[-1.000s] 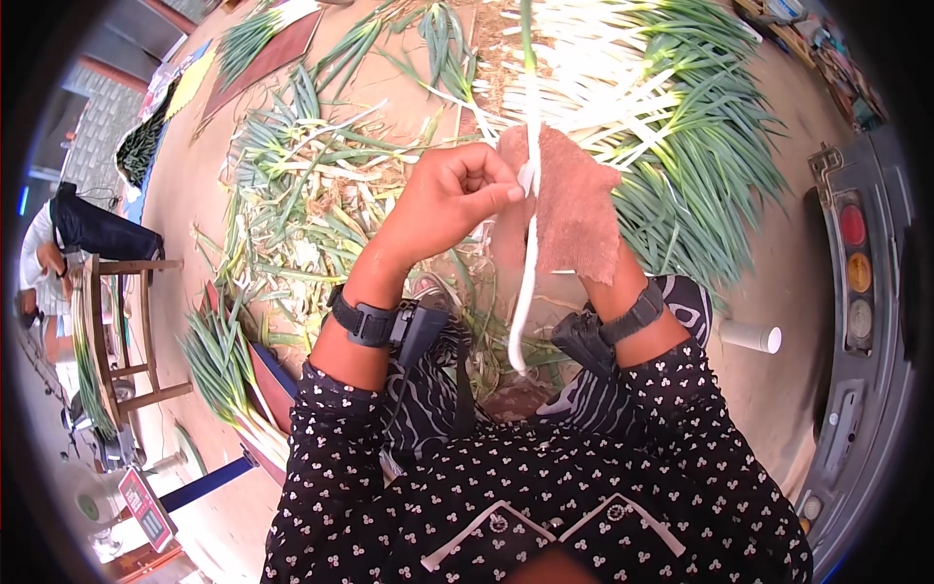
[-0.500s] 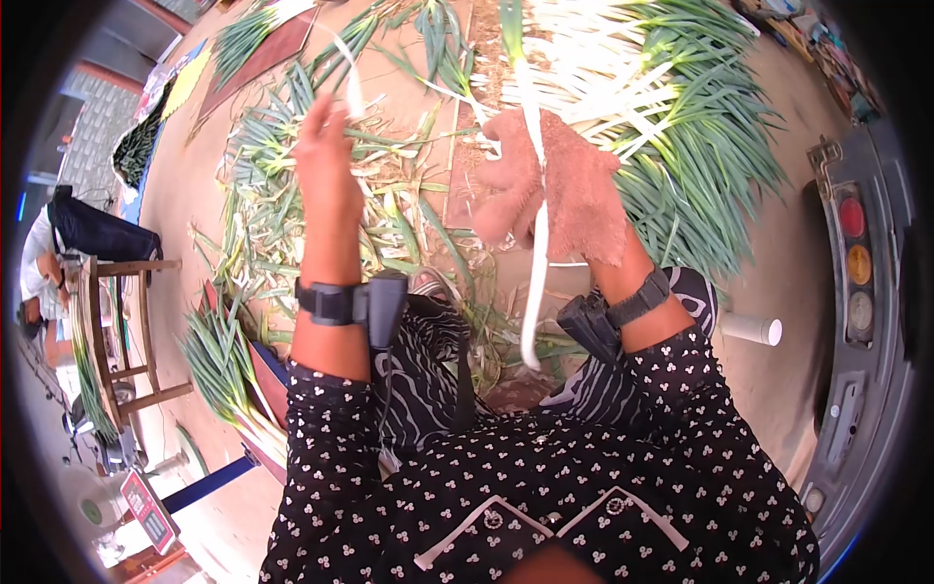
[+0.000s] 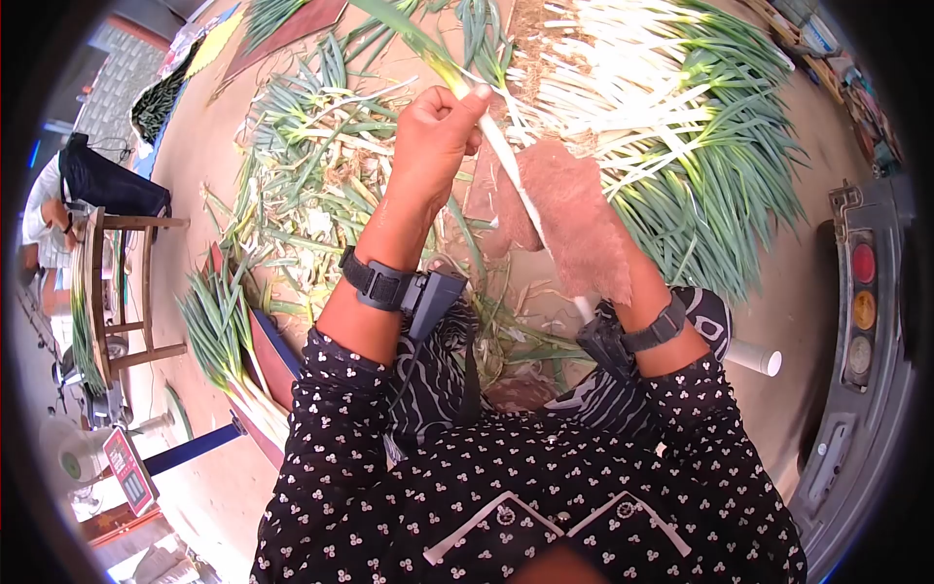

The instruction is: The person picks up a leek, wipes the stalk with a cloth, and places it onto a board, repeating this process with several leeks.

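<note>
A bare floor (image 3: pixel 778 307) spread under everything, with a grey vehicle (image 3: pixel 866 389) along the right edge, apart from the produce. The largest mass of produce was the pile of green onions (image 3: pixel 681 175) ahead and to the right, its white stems mostly turned inward and its leaves fanning right, probably so that roots and tops lay the same way. Left of it spread a looser heap of leaves and peelings (image 3: pixel 311 204), seemingly kept apart as waste. Nearer on the left lay a smaller bundle (image 3: pixel 219 336), its white ends toward the person.

Between the two heaps, above the person's knees, was the spring onion (image 3: pixel 501 151). The left hand (image 3: pixel 431 141) was closed, thumb pressed on the stem just below the leaves, likely to steady the upper part. The right hand (image 3: pixel 559 209), covered by a pinkish cloth (image 3: pixel 593 258), appeared wrapped around the lower stem; the cloth probably gave grip, though it hid the fingers.

The spring onion's long axis ran diagonally: green leaves pointed away and to the left, and the white end pointed back toward the right wrist, showing just below the cloth.
</note>
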Tool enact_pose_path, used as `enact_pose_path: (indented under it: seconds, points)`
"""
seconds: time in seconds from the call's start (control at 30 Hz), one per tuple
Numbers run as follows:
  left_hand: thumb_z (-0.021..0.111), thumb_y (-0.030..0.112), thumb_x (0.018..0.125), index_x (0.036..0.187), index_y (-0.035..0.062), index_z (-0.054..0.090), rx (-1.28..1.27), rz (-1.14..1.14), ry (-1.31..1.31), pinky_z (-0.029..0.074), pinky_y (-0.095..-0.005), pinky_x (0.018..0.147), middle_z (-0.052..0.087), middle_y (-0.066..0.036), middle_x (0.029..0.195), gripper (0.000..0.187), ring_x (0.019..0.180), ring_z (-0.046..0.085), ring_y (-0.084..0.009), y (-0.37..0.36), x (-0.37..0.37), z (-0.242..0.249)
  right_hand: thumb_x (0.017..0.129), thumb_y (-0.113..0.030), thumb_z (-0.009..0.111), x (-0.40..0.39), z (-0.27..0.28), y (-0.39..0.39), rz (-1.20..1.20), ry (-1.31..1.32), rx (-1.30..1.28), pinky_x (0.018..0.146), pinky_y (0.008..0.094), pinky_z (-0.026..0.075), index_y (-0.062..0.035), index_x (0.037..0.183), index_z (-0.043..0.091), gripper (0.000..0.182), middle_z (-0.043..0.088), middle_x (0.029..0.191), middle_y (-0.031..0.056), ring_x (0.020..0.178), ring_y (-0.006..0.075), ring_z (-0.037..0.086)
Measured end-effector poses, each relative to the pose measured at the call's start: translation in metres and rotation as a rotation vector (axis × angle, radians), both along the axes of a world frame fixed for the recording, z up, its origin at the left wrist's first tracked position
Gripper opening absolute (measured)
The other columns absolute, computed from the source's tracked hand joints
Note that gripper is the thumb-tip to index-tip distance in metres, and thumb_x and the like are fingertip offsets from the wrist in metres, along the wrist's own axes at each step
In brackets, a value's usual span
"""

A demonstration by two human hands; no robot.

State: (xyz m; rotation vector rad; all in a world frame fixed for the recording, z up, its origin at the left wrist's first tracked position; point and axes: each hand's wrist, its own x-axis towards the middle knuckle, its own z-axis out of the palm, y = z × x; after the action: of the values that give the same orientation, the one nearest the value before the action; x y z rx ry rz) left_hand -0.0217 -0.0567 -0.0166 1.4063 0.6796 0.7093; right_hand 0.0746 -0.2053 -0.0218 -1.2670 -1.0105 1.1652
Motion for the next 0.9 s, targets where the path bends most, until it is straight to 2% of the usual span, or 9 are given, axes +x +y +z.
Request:
enact_pose_path:
  seconds: [0.03, 0.13, 0.23, 0.33, 0.43, 0.63, 0.73, 0.83, 0.9]
  points:
    - [0.065, 0.026, 0.082, 0.073, 0.0079, 0.051, -0.018, 0.017, 0.009, 0.038, -0.0184, 0.048, 0.053, 0.0, 0.062, 0.025, 0.051, 0.047, -0.0064, 0.001, 0.0, 0.0, 0.087, -0.025, 0.05, 0.001, -0.008, 0.0, -0.008, 0.305, -0.007, 0.05, 0.0231, 0.041, -0.0028, 0.097, 0.053, 0.024, 0.054, 0.064, 0.0013, 0.055, 0.0103, 0.051]
    - [0.066, 0.023, 0.081, 0.076, 0.007, 0.051, -0.051, -0.027, -0.006, 0.04, -0.0186, 0.05, 0.054, 0.0, 0.064, 0.022, 0.054, 0.051, -0.0069, -0.003, 0.003, 0.003, 0.086, -0.022, 0.053, -0.005, -0.011, -0.005, -0.232, 0.036, -0.085, 0.053, 0.0224, 0.043, -0.0028, 0.098, 0.054, 0.022, 0.056, 0.072, 0.0006, 0.061, 0.0081, 0.051]
    - [0.065, 0.016, 0.08, 0.081, 0.005, 0.052, -0.039, -0.084, -0.008, 0.043, -0.0189, 0.054, 0.055, 0.0, 0.067, 0.017, 0.058, 0.054, -0.0074, -0.007, 0.003, 0.003, 0.086, -0.018, 0.054, -0.001, -0.032, -0.002, -0.294, -0.036, 0.019, 0.055, 0.022, 0.044, -0.0032, 0.1, 0.055, 0.02, 0.056, 0.08, -0.0003, 0.067, 0.0062, 0.051]
    - [0.062, 0.009, 0.079, 0.087, 0.0027, 0.052, -0.031, -0.089, -0.008, 0.044, -0.0196, 0.056, 0.057, -0.001, 0.071, 0.014, 0.06, 0.055, -0.0076, -0.008, 0.002, 0.002, 0.088, -0.014, 0.05, -0.005, -0.03, 0.003, -0.4, -0.046, -0.078, 0.063, 0.0234, 0.045, -0.0027, 0.099, 0.054, 0.016, 0.057, 0.083, 0.0001, 0.072, 0.0076, 0.052]
    - [0.06, 0.005, 0.079, 0.09, 0.0011, 0.052, -0.015, -0.088, -0.008, 0.045, -0.0199, 0.057, 0.058, -0.002, 0.074, 0.015, 0.062, 0.056, -0.0082, -0.007, 0.001, 0.001, 0.087, -0.012, 0.052, -0.006, -0.039, 0.006, -0.505, 0.199, 0.067, 0.066, 0.0235, 0.045, -0.003, 0.099, 0.056, 0.016, 0.059, 0.087, 0.0008, 0.076, 0.0069, 0.053]
    - [0.058, 0.002, 0.078, 0.093, -0.0002, 0.052, -0.043, -0.096, -0.033, 0.048, -0.021, 0.061, 0.061, -0.004, 0.078, 0.016, 0.067, 0.059, -0.0099, -0.007, 0.001, 0.001, 0.084, -0.009, 0.057, -0.004, -0.042, 0.004, -0.498, 0.056, 0.08, 0.059, 0.0222, 0.046, -0.0027, 0.104, 0.055, 0.021, 0.059, 0.088, 0.0001, 0.071, 0.0062, 0.054]
    - [0.056, 0.0, 0.079, 0.097, -0.0012, 0.053, -0.099, -0.088, -0.082, 0.049, -0.0217, 0.062, 0.061, -0.005, 0.079, 0.019, 0.067, 0.059, -0.0105, -0.008, 0.003, 0.003, 0.085, -0.008, 0.054, -0.006, -0.042, 0.005, -0.516, 0.084, 0.088, 0.067, 0.024, 0.046, -0.0019, 0.104, 0.057, 0.02, 0.059, 0.09, 0.0009, 0.078, 0.007, 0.053]
    - [0.055, -0.001, 0.079, 0.101, -0.0023, 0.053, -0.12, -0.079, -0.086, 0.049, -0.022, 0.062, 0.061, -0.005, 0.079, 0.022, 0.067, 0.059, -0.0109, -0.008, 0.003, 0.001, 0.087, -0.011, 0.052, -0.006, -0.037, 0.004, -0.534, 0.189, 0.038, 0.066, 0.0238, 0.046, -0.0022, 0.104, 0.057, 0.02, 0.059, 0.09, 0.0015, 0.078, 0.0077, 0.054]
    - [0.054, 0.0, 0.08, 0.103, -0.0029, 0.053, -0.156, -0.087, -0.097, 0.049, -0.0222, 0.062, 0.061, -0.006, 0.079, 0.023, 0.066, 0.059, -0.011, -0.007, 0.003, -0.002, 0.088, -0.013, 0.05, -0.005, -0.03, 0.0, -0.51, 0.497, 0.006, 0.064, 0.0236, 0.046, -0.0028, 0.103, 0.057, 0.019, 0.059, 0.089, 0.0016, 0.077, 0.0084, 0.054]
